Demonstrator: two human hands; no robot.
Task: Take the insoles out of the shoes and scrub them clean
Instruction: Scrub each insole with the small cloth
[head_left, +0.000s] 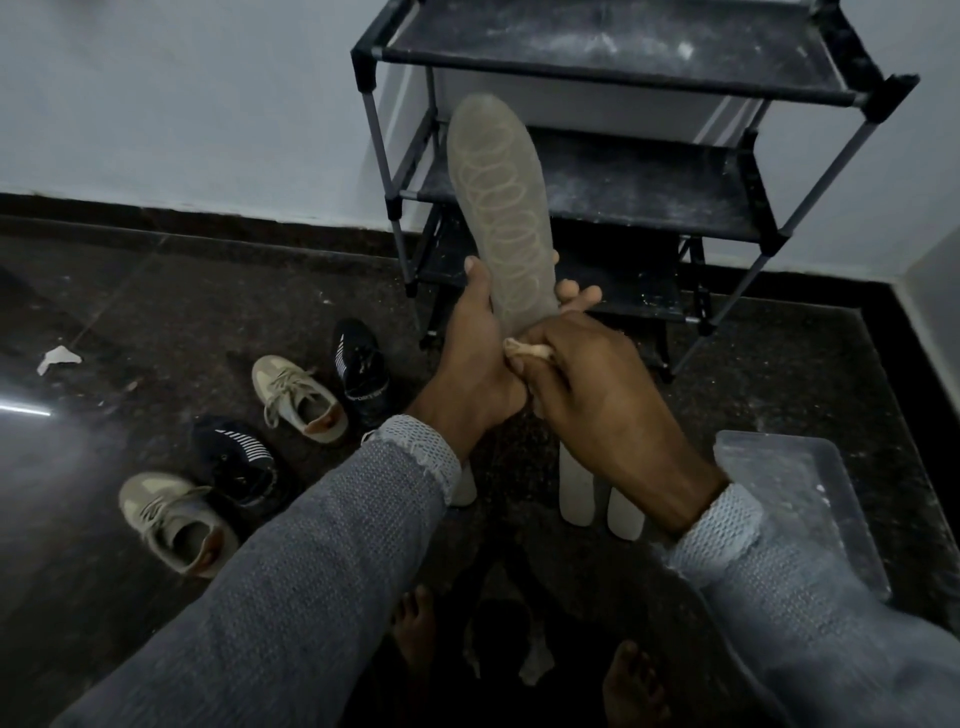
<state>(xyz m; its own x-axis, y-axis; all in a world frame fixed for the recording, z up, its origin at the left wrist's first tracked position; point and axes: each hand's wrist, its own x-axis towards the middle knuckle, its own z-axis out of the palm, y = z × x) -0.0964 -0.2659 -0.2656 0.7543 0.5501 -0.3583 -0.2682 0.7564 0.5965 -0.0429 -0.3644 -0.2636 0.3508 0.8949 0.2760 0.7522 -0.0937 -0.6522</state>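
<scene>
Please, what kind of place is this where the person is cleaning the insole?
Probably the entry corner of a home. A dusty black shoe rack stands against a plain pale wall, and loose shoes lie on a dark stone floor beside it. The person is barefoot, which suits indoors.

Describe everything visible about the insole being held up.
The insole is grey, long and round-toed, seemingly foam or rubber, with overlapping pale loops traced down its face. It stands nearly upright before the shoe rack, toe up. The left hand grips its lower end; the right hand pinches a small beige cloth against its heel.
</scene>
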